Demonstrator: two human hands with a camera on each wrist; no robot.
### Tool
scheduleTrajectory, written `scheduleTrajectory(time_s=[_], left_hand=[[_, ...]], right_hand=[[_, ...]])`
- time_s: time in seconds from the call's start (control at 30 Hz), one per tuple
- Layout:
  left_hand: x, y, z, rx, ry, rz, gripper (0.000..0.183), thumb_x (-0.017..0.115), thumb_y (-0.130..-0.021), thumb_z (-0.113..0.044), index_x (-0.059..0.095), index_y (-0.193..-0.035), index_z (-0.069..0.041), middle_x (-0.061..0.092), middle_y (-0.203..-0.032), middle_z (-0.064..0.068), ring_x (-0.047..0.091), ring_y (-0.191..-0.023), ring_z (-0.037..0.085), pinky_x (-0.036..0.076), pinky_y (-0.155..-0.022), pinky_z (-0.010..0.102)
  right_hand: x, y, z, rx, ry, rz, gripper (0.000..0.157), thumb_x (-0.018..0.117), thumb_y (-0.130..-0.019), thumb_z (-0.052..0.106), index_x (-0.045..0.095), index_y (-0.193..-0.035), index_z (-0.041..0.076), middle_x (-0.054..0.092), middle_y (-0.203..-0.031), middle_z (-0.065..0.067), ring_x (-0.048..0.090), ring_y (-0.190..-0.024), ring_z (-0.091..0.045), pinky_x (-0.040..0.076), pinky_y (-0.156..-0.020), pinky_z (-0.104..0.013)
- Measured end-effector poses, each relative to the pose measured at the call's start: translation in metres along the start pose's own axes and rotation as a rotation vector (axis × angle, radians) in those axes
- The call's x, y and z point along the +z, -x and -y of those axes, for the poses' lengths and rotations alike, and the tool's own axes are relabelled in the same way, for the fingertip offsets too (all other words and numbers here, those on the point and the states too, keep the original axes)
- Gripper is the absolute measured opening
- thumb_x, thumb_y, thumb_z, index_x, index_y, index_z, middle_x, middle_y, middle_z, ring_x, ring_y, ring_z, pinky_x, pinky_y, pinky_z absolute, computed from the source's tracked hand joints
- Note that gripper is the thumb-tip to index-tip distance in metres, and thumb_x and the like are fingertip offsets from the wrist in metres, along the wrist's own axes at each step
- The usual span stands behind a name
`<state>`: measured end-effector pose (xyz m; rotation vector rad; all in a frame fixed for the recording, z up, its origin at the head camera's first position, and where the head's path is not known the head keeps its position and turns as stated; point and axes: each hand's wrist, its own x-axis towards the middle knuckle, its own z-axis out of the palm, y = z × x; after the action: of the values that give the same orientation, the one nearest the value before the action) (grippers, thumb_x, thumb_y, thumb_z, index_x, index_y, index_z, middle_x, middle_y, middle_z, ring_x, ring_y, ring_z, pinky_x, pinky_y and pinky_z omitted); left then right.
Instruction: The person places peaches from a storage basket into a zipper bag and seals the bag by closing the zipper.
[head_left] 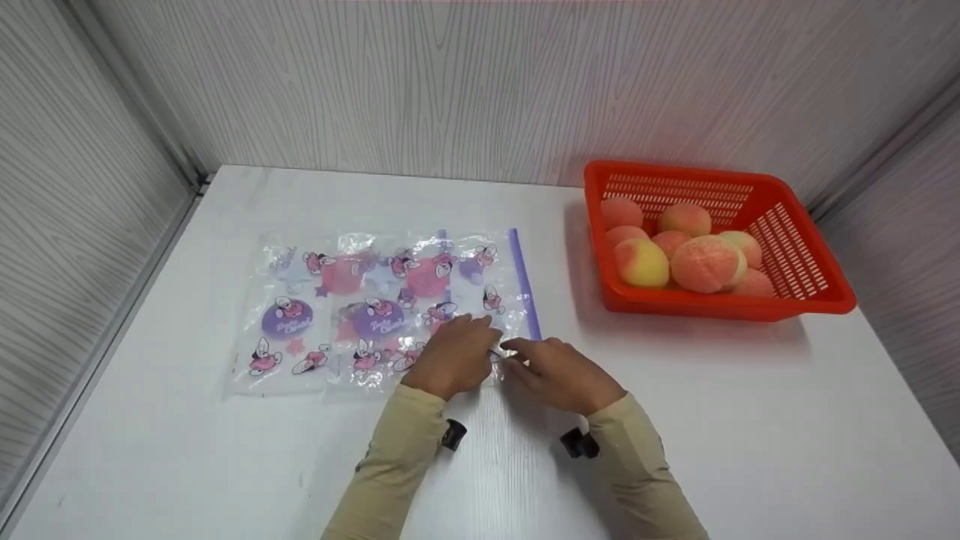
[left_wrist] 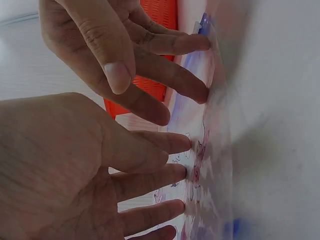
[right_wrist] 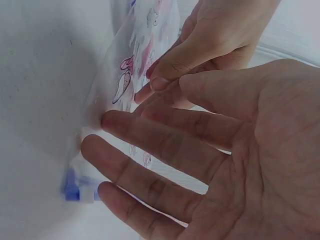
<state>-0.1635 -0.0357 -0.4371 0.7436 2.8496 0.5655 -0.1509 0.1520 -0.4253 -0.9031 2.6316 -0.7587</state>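
Two clear printed zip bags lie flat and overlapping in the head view, with pink and purple cartoon figures on them. A purple zip strip edges the right side of the upper bag. My left hand rests on the bag near its lower right part, its fingertips touching the plastic. Beside it, my right hand reaches in from the right, fingers extended and spread, fingertips on the bag near the zip end. A white slider shows on the strip in the right wrist view.
A red plastic basket holding several peaches stands at the back right of the white table. Wood-grain panels rise behind and at both sides.
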Motion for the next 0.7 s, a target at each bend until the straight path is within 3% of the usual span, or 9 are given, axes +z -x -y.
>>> scheduleTrajectory(time_s=[0.1, 0.3, 0.4, 0.57, 0.7], left_hand=[[-0.001, 0.0006, 0.001, 0.009, -0.004, 0.001, 0.028, 0.058, -0.093, 0.001, 0.071, -0.117, -0.002, 0.066, -0.127, 0.018, 0.056, -0.125, 0.042, 0.04, -0.113, 0.049], [0.0002, 0.0013, 0.0032, 0.026, -0.018, -0.057, 0.014, 0.062, -0.09, 0.0, 0.073, -0.098, -0.003, 0.068, -0.099, 0.012, 0.063, -0.1, 0.036, 0.05, -0.094, 0.046], [0.0006, 0.0016, 0.0038, 0.021, -0.017, -0.072, 0.014, 0.061, -0.091, 0.0, 0.073, -0.099, -0.003, 0.068, -0.103, 0.013, 0.063, -0.105, 0.037, 0.05, -0.097, 0.047], [-0.0014, 0.0013, 0.0019, 0.037, -0.018, -0.057, 0.018, 0.065, -0.091, -0.001, 0.072, -0.107, -0.002, 0.067, -0.125, 0.017, 0.061, -0.117, 0.037, 0.049, -0.103, 0.046], [-0.0014, 0.0003, 0.0, 0.045, -0.026, -0.024, 0.018, 0.069, -0.091, -0.003, 0.072, -0.109, -0.003, 0.067, -0.125, 0.015, 0.063, -0.113, 0.036, 0.053, -0.097, 0.045]], right_hand=[[0.0001, -0.0008, 0.001, -0.023, -0.009, 0.006, 0.03, 0.057, -0.103, 0.011, 0.065, -0.129, -0.002, 0.074, -0.109, -0.014, 0.072, -0.098, -0.028, 0.057, -0.092, -0.046], [0.0006, -0.0025, 0.0023, -0.055, -0.042, 0.04, 0.029, 0.056, -0.104, 0.01, 0.065, -0.128, -0.002, 0.073, -0.112, -0.014, 0.071, -0.098, -0.026, 0.057, -0.094, -0.044], [0.002, -0.0029, 0.0028, -0.092, -0.055, 0.059, 0.029, 0.056, -0.103, 0.008, 0.064, -0.129, -0.003, 0.072, -0.116, -0.015, 0.07, -0.103, -0.026, 0.056, -0.097, -0.044], [0.0041, -0.0043, 0.0033, -0.147, -0.094, 0.104, 0.031, 0.055, -0.103, 0.004, 0.06, -0.131, -0.007, 0.069, -0.123, -0.019, 0.067, -0.114, -0.03, 0.052, -0.103, -0.044], [0.0015, -0.0037, 0.0003, -0.137, -0.158, 0.105, 0.028, 0.057, -0.101, 0.002, 0.064, -0.127, -0.005, 0.07, -0.12, -0.017, 0.068, -0.11, -0.028, 0.054, -0.1, -0.043]])
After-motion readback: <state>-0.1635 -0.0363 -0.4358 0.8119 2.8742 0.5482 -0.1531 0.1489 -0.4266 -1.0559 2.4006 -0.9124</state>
